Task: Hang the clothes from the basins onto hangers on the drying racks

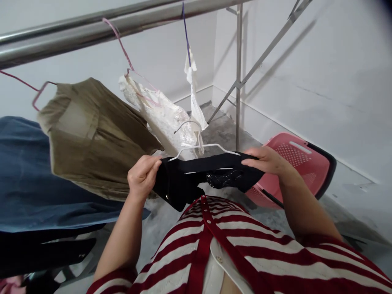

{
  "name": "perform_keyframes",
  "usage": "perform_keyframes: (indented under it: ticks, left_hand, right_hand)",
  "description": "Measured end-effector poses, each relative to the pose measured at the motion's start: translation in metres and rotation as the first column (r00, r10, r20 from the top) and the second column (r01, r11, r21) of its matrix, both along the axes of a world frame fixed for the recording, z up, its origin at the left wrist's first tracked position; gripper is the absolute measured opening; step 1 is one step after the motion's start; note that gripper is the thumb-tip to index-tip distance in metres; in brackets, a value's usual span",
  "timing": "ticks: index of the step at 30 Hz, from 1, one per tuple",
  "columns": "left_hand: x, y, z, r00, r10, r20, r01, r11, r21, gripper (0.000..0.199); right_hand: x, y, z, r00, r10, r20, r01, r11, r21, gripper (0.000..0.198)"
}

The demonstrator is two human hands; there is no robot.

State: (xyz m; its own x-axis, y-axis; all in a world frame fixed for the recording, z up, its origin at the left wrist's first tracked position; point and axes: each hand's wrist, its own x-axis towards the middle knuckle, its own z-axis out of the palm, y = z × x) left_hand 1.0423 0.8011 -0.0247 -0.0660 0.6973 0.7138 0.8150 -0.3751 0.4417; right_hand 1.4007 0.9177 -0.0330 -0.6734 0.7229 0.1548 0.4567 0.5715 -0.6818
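Note:
A black garment with a shiny patch near its middle is stretched between my hands, in front of my striped top. My left hand pinches its left shoulder, and my right hand grips the right one. Inside the garment sits a white hanger, its hook pointing up and free of the rail. The hanger's lower bar shows through the neck opening. Just beyond hang a white lacy garment on a pink hanger and a narrow white piece on a purple hanger.
A metal rail crosses the top, carried by a stand leg with diagonal braces. At left hang an olive shirt, a blue garment and a black one. A pink basket stands on the floor at right by the wall.

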Motion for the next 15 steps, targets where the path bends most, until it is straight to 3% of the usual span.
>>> perform_keyframes:
  ticks: [3,5,7,9,13,15]
  left_hand:
    - [0.006,0.003,0.004,0.966,0.073,0.248,-0.092,0.994,0.063,0.022]
    - [0.012,0.005,0.006,0.962,0.038,0.269,-0.047,0.998,0.029,0.023]
    - [0.021,0.008,0.006,0.992,-0.013,0.127,0.02,0.998,-0.054,0.019]
    - [0.031,0.016,0.002,0.997,0.013,-0.075,-0.019,0.996,-0.091,0.028]
    - [0.047,0.032,-0.008,0.924,0.243,-0.295,-0.233,0.97,0.07,0.014]
    - [0.054,0.033,-0.009,0.922,0.255,-0.293,-0.214,0.963,0.165,0.008]
  right_hand:
    - [0.01,-0.006,0.008,0.999,-0.049,-0.02,0.05,0.997,0.055,0.023]
    - [0.016,-0.009,0.015,0.997,-0.071,-0.018,0.072,0.99,0.12,0.023]
    - [0.021,-0.012,0.02,0.995,-0.099,-0.001,0.098,0.98,0.174,0.023]
    - [0.025,-0.015,0.024,0.99,-0.14,0.013,0.134,0.967,0.217,0.022]
    - [0.032,-0.02,0.024,0.979,-0.203,0.024,0.19,0.948,0.254,0.023]
    - [0.036,-0.022,0.024,0.972,-0.236,0.02,0.223,0.942,0.25,0.024]
